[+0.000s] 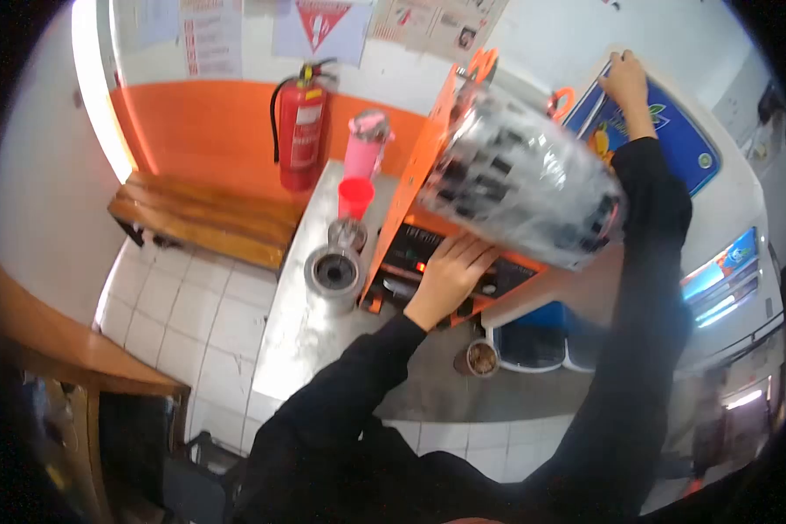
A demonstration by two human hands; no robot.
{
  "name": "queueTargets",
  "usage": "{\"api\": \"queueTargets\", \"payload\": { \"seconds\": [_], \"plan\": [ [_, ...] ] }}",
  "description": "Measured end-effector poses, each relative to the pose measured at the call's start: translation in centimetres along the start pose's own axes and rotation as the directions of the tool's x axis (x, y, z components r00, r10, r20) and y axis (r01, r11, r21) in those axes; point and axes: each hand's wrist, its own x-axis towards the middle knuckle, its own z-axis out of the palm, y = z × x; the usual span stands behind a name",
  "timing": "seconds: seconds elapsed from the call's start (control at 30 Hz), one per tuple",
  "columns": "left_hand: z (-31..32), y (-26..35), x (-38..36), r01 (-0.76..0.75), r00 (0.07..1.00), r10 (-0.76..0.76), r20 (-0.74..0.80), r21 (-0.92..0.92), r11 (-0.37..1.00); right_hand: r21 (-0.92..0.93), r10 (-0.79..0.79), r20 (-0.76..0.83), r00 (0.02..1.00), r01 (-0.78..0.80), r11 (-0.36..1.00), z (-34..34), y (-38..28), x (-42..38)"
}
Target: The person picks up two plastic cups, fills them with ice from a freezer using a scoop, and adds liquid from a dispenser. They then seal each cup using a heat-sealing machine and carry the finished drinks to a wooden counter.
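Note:
An orange machine [402, 205] with a dark control panel and a small red lit display stands on the metal counter. My left hand [452, 278] lies against its front panel, fingers stretched out and close together, holding nothing visible. A large clear plastic wrap [528, 179] with black and white patches inside covers the machine's top. My right hand [626, 80] is raised at the upper right, fingers curled at the top edge of a blue printed panel [664, 131] on a white appliance. What those fingers grip cannot be made out.
Left of the machine, a pink tumbler [365, 153], a red cup [355, 197] and a round metal piece [334, 273] stand on the counter [293, 341]. A cup of brown contents [477, 358] sits near white-rimmed tubs [533, 336]. A fire extinguisher [302, 131] hangs above a wooden bench [210, 218].

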Motion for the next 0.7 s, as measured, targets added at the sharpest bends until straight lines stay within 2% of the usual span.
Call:
{"api": "queueTargets", "payload": {
  "seconds": [0.07, 0.1, 0.17, 0.2, 0.23, 0.3, 0.33, 0.4, 0.43, 0.5, 0.53, 0.6, 0.7],
  "plan": [
    [0.9, -0.5, 0.1, -0.011, 1.0, 0.011, 0.01, 0.011, 1.0, 0.204, 0.222, -0.029, 0.975, -0.212, 0.956, -1.1, -0.8, 0.2],
    [1.0, -0.1, 0.1, 0.034, 0.999, -0.034, -0.022, -0.008, 0.999, 0.2, 0.242, -0.019, 0.97, -0.233, 0.952, -2.2, -0.5, -0.3],
    [1.3, 0.4, -0.2, 0.084, 0.996, -0.085, -0.025, -0.044, 0.996, 0.367, 0.417, -0.067, 0.907, -0.366, 0.855, -5.1, 1.3, -1.9],
    [1.3, 0.4, -0.3, 0.095, 0.995, -0.095, -0.022, -0.028, 0.995, 0.413, 0.463, -0.248, 0.851, -0.339, 0.845, -5.6, 2.1, -3.6],
    [1.3, 0.2, -0.1, 0.094, 0.995, -0.095, -0.027, -0.009, 0.995, 0.404, 0.468, -0.237, 0.851, -0.351, 0.845, -7.7, 2.8, -5.9],
    [1.2, 0.6, -0.1, 0.095, 0.995, -0.095, -0.014, -0.017, 0.995, 0.607, 0.547, 0.002, 0.837, -0.436, 0.664, -12.9, 2.7, -10.4],
    [1.2, 0.7, 0.1, 0.105, 0.994, -0.106, -0.017, -0.012, 0.994, 0.603, 0.555, 0.004, 0.832, -0.445, 0.662, -12.9, 2.9, -10.4],
    [1.4, 0.7, -0.1, 0.106, 0.994, -0.106, -0.012, 0.022, 0.994, 0.789, 0.604, 0.006, 0.797, -0.374, 0.487, -12.5, 3.1, -10.8],
    [1.3, 0.9, 0.0, 0.09, 0.996, -0.09, -0.001, 0.021, 0.996, 0.788, 0.619, 0.01, 0.785, -0.387, 0.479, -12.3, 3.0, -10.9],
    [1.4, 1.2, 0.6, 0.103, 0.994, -0.102, -0.044, 0.002, 0.995, 0.911, 0.705, 0.166, 0.689, -0.382, 0.158, -12.9, 2.2, -10.0],
    [1.5, 1.1, 0.6, 0.086, 0.994, -0.086, -0.065, 0.003, 0.996, 0.912, 0.712, 0.167, 0.682, -0.381, 0.15, -12.4, 2.3, -9.3],
    [1.5, 1.2, 0.7, 0.083, 0.995, -0.082, -0.056, 0.019, 0.996, 0.943, 0.69, 0.087, 0.719, -0.282, 0.175, -10.4, 2.2, -7.9],
    [1.7, 1.1, 0.4, 0.089, 0.996, -0.089, -0.025, 0.033, 0.995, 0.919, 0.702, 0.088, 0.707, -0.329, 0.216, -10.8, 2.1, -8.0]
  ]
}}
